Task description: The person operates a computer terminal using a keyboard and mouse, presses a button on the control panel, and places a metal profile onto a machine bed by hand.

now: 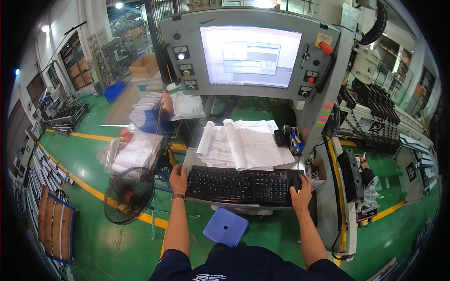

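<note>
A black keyboard [236,183] lies along the front of a light-coloured tray [191,159] below the screen. At the tray's left edge is my left hand [178,181], its fingers closed around the edge beside the keyboard's end. My right hand [301,193] rests over a black computer mouse [296,180] at the keyboard's right end, with the fingers curled on it; the hand partly hides the mouse. Behind the keyboard lie loose printed sheets [258,143], some with curled-up edges. The lit screen [251,56] of a grey control panel shows a dialog window.
Buttons and a red emergency stop knob [326,48] flank the screen. A pen holder [296,140] stands right of the papers. At lower left is a black fan [129,195]; a blue stool [226,227] stands under the tray. Plastic-wrapped material [138,150] is piled at left.
</note>
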Demonstrator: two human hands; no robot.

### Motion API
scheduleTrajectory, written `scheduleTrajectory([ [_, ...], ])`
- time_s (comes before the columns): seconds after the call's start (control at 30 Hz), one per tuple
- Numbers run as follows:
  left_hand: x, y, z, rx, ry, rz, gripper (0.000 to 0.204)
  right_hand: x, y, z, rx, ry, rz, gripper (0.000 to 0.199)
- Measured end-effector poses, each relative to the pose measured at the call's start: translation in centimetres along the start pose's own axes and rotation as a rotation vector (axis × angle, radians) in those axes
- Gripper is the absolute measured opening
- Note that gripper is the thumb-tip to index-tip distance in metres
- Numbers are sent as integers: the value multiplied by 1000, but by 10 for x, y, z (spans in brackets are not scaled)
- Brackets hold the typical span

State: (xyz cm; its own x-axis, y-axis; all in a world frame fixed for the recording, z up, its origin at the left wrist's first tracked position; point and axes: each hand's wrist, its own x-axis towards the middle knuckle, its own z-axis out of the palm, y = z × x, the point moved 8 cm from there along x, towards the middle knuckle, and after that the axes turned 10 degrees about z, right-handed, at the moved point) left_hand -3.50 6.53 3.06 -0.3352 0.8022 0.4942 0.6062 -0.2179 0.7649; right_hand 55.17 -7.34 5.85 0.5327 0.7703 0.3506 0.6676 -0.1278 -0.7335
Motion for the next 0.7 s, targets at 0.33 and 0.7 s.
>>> scheduleTrajectory([
  [0.33, 1, -6, 0, -30, 27, 3, 35, 0, -5, -1, 31, 22, -49, 55],
  [0.7, 0, -2, 0, -47, -6, -39, 38, -1, -5, -2, 47, 8, -47, 56],
])
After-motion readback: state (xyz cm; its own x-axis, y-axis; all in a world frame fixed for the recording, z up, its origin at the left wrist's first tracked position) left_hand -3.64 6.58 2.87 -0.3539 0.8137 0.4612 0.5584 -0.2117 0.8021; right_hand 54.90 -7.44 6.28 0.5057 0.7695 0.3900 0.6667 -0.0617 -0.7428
